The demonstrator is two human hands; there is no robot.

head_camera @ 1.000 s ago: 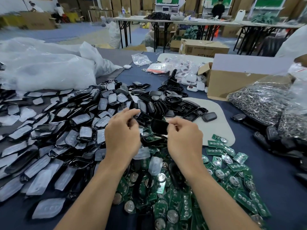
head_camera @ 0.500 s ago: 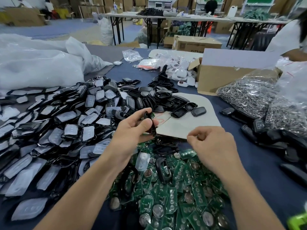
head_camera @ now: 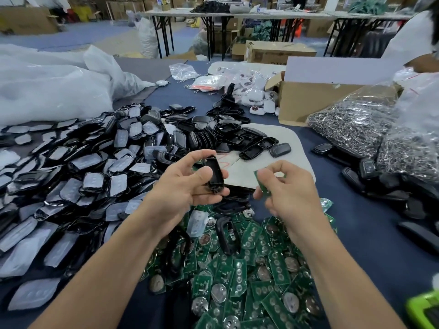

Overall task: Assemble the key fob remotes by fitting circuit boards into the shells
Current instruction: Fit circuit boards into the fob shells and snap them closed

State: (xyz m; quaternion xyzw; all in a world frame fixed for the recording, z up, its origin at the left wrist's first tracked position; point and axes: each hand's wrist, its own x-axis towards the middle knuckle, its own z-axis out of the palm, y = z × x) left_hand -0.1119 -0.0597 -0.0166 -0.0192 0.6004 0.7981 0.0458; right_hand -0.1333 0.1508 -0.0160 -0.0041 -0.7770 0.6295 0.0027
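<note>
Right hand (head_camera: 292, 193) raised circuit board (head_camera: 262, 184) beside shell (head_camera: 215, 173), above board heap (head_camera: 249, 269)

The shell (head_camera: 214, 173) raised at the centre is smooth, glossy black plastic. The circuit board (head_camera: 261, 184) beside it is matt green laminate. The near pile of boards (head_camera: 249, 269) carries shiny metal coin cells. On the left, the button pads (head_camera: 92, 181) look frosted, translucent and rubbery. The table cloth (head_camera: 361, 224) is dark blue and matt. Far right, a box (head_camera: 306, 103) is plain brown cardboard, and crinkled clear film bags (head_camera: 351, 124) hold bright metal rings.
</note>
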